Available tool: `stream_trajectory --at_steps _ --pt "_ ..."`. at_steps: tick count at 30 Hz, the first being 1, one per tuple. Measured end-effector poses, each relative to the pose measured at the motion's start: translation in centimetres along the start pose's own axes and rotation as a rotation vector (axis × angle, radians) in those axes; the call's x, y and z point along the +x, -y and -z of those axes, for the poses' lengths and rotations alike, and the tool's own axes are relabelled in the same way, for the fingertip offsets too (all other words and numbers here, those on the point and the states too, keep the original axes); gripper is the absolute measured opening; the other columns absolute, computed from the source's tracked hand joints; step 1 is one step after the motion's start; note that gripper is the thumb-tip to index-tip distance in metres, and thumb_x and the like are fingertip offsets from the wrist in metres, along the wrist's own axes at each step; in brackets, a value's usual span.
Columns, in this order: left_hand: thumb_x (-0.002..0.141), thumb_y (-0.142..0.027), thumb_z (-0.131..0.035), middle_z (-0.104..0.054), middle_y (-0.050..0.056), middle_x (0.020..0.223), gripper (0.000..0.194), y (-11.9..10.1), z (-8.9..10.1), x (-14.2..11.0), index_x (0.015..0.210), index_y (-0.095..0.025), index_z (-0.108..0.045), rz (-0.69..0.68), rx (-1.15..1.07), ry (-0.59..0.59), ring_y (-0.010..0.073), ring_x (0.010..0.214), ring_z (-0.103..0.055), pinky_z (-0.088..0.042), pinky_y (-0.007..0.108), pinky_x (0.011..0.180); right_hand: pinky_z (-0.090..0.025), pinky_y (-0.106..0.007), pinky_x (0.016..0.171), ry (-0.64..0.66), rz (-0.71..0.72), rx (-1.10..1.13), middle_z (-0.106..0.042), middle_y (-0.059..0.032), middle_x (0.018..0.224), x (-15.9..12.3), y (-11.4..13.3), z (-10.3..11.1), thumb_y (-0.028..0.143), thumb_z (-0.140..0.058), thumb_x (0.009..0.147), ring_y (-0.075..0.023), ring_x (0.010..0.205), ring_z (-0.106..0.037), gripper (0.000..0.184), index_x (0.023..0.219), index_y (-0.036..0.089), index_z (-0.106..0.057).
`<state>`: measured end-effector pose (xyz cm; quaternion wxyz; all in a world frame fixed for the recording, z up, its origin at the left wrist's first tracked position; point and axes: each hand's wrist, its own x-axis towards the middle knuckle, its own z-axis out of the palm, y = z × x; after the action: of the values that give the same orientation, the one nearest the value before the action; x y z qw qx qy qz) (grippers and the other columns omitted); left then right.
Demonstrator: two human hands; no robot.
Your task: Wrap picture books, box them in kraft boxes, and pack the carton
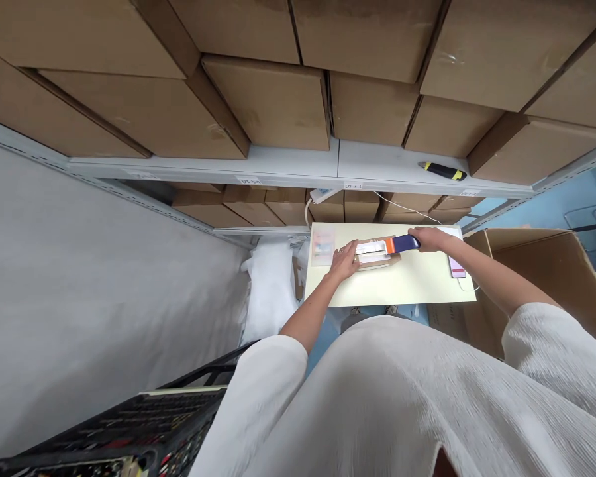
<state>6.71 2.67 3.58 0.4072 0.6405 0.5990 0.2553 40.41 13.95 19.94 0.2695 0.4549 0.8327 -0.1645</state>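
A small flat cardboard box [377, 260] with a white label lies on a pale yellow table [392, 285]. My left hand [345, 260] lies flat on the box's left end, fingers stretched out. My right hand [427, 238] is wrapped round the dark blue handle of a tape dispenser [401, 244], whose orange head rests on the box's top right edge.
A pink phone [456, 266] on a white cable lies at the table's right edge. An open cardboard carton [526, 252] stands to the right. Shelves of brown boxes [273, 99] rise behind, with a yellow-black knife [443, 171] on one. A black crate [144, 424] sits lower left.
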Motion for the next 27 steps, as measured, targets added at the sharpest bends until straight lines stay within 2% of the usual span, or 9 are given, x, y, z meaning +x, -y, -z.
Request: stream_trajectory --at_steps 7,11,15,20,23,27 --pt "0.084 -0.027 -0.078 -0.043 0.013 0.181 0.087 0.1 0.4 0.2 0.167 -0.029 -0.049 -0.015 0.106 0.064 0.0406 0.161 -0.047 -0.032 0.052 0.135 -0.046 -0.034 0.075 -0.035 -0.026 0.045 -0.074 -0.0131 0.126 -2.3 -8.2 -1.7 0.017 -0.078 0.086 -0.0304 0.107 -0.071 0.042 0.125 0.025 -0.067" --pt "0.085 -0.027 -0.074 -0.04 0.012 0.183 0.09 0.4 0.3 0.5 0.17 -0.027 -0.045 -0.018 0.134 0.083 0.0379 0.164 -0.045 -0.036 0.049 0.135 -0.047 -0.034 0.077 -0.036 -0.048 0.076 -0.074 -0.0132 0.125 -2.0 -10.4 -3.1 0.016 -0.083 0.084 -0.0296 0.104 -0.072 0.044 0.125 0.024 -0.067" --pt "0.085 -0.026 -0.074 -0.035 0.011 0.185 0.095 0.4 0.1 0.6 0.174 -0.028 -0.04 0.02 0.106 0.099 0.0378 0.165 -0.044 -0.04 0.049 0.134 -0.047 -0.034 0.075 0.018 -0.05 0.042 -0.072 -0.0149 0.126 -0.7 -10.1 -4.6 0.013 -0.08 0.086 -0.0305 0.105 -0.072 0.049 0.132 0.023 -0.065" --pt "0.091 -0.029 -0.073 -0.022 0.014 0.188 0.101 -0.2 0.1 0.3 0.18 -0.024 -0.026 0.058 0.115 0.168 0.0395 0.17 -0.035 -0.035 0.053 0.138 -0.05 -0.035 0.076 0.065 -0.044 -0.002 -0.07 -0.017 0.13 0.5 -8.2 -5.4 0.014 -0.073 0.09 -0.0318 0.108 -0.072 0.054 0.142 0.021 -0.059" --pt "0.089 -0.035 -0.081 -0.02 0.015 0.188 0.11 -0.8 -0.1 0.3 0.181 -0.025 -0.022 0.08 0.148 0.185 0.0424 0.169 -0.035 -0.035 0.054 0.138 -0.053 -0.037 0.082 0.071 -0.047 -0.007 -0.071 -0.0189 0.132 1.3 -6.4 -5.5 0.015 -0.074 0.091 -0.0341 0.114 -0.072 0.055 0.144 0.02 -0.059" --pt "0.082 -0.038 -0.092 -0.026 0.016 0.184 0.12 -1.5 -0.2 0.8 0.18 -0.03 -0.025 0.12 0.175 0.17 0.0448 0.161 -0.045 -0.044 0.052 0.131 -0.055 -0.04 0.088 0.096 -0.057 -0.016 -0.072 -0.0211 0.133 2.8 -4.3 -5.2 0.016 -0.077 0.091 -0.0368 0.118 -0.073 0.058 0.146 0.018 -0.06"
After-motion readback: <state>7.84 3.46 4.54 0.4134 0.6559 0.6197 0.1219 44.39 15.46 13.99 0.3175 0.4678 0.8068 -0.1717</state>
